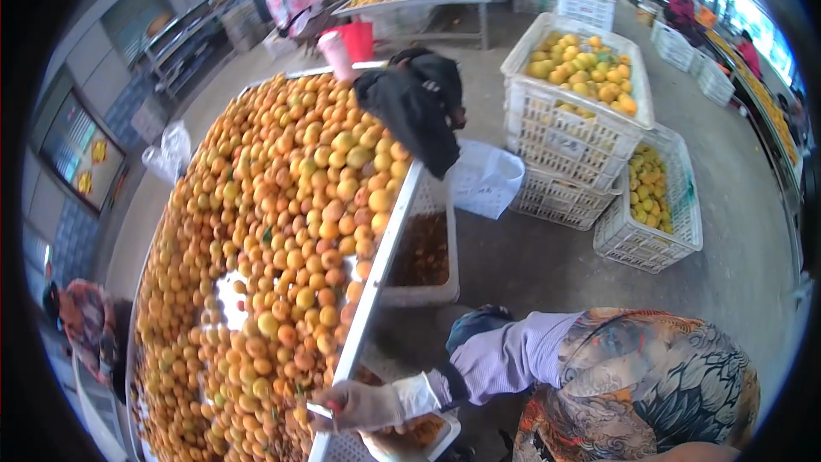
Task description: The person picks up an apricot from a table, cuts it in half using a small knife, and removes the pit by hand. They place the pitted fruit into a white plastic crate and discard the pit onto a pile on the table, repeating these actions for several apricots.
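Observation:
My right hand [355,405], in a light glove with a purple striped sleeve behind it, is closed around a small flat silvery tool [320,411]. It is over the metal rim [369,299] of a table heaped with orange-yellow apricots [291,180]. Just below it, what looks like my left hand [395,445] shows only in part at the bottom edge. Its fingers are hidden, and I cannot see what it holds. Under the rim stands a white crate [432,291] with dark brown contents.
A black jacket [419,103] and a pink cup [335,56] are at the table's far end. Stacked white crates [564,128] of yellow fruit and another crate [654,205] stand on the right. A person [85,325] is at the left; another person [295,0] sits farther back.

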### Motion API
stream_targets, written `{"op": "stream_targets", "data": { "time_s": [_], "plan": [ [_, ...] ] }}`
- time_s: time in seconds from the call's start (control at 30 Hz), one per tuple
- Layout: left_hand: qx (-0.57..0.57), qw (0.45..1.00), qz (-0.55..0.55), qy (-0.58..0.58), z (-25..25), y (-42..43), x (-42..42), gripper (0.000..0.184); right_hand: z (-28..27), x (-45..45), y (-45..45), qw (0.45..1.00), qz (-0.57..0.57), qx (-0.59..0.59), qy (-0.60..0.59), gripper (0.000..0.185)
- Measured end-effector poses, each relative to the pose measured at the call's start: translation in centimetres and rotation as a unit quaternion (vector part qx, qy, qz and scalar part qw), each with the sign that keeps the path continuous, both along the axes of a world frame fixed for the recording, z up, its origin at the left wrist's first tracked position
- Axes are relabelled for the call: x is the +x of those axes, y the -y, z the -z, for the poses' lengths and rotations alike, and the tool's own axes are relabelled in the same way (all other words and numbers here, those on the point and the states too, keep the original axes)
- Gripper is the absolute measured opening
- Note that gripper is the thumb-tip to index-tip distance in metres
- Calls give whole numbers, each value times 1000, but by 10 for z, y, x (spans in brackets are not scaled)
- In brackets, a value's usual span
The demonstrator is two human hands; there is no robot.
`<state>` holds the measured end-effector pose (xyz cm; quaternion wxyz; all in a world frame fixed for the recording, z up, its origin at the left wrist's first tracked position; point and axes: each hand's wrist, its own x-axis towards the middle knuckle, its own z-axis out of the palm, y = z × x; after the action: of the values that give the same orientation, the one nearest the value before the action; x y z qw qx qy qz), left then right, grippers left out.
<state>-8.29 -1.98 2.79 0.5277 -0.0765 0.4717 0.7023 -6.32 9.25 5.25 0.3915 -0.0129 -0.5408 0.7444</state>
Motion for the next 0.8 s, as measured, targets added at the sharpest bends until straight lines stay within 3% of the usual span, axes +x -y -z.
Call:
{"op": "stream_targets", "data": {
  "time_s": [0.03, 0.07, 0.1, 0.13, 0.2, 0.27, 0.3, 0.33, 0.37, 0.43, 0.5, 0.53, 0.6, 0.67, 0.7, 0.73, 0.8],
  "plan": [
    [8, 1000, 13, 1, 13, 5, -2, 36, 0, 4, -1, 998, -53, -34, 2, 33],
    [17, 961, 82, -263, 28, 9, -6, 37, 2, 4, 0, 991, -109, -72, 4, 31],
    [27, 850, 140, -508, 27, 5, -1, 39, 0, 9, -3, 992, -101, -68, 4, 31],
    [32, 849, 143, -507, 26, 3, 2, 39, -2, 13, -5, 989, -131, -70, 24, 29],
    [49, 983, 58, -169, 11, -4, 10, 41, -5, 16, -11, 984, -156, -67, 46, 27],
    [12, 985, 31, -170, -5, -11, 18, 36, -4, 12, -14, 994, -85, -61, 40, 20],
    [49, 981, 48, -181, -5, -11, 17, 34, 55, -31, -22, 988, 46, 68, -129, 19],
    [86, 976, 64, -191, -18, -16, 21, 31, 38, -14, -27, 931, -142, -335, -4, 19],
    [4, 964, 27, -263, -31, -21, 34, 28, 25, 5, -36, 925, -181, -334, -19, 19],
    [41, 967, 39, -248, -6, -14, 24, 29, 11, 13, -33, 916, -222, -331, -32, 20],
    [77, 968, 51, -235, 27, -15, 14, 30, 6, 8, -17, 996, -27, -52, 68, 6],
    [36, 951, -3, -306, 41, -21, 12, 31, 16, 8, -12, 994, -104, -18, -30, 8],
    [-8, 925, -56, -376, 42, -23, 13, 31, 38, -4, -7, 987, 3, 155, 38, 26],
    [-5, 933, -27, -359, 12, -27, 24, 32, 7, 19, -9, 994, -89, -62, 33, 26],
    [-27, 952, 23, -303, 26, -20, 10, 32, 6, 15, -10, 988, -133, -77, -12, 13],
    [-27, 952, 20, -304, 38, -12, 5, 32, 5, 14, -14, 988, -136, -76, -13, 13],
    [-30, 922, 23, -386, 28, -8, 10, 32, -4, 18, -29, 951, -120, -268, 92, 22]
  ]
}}
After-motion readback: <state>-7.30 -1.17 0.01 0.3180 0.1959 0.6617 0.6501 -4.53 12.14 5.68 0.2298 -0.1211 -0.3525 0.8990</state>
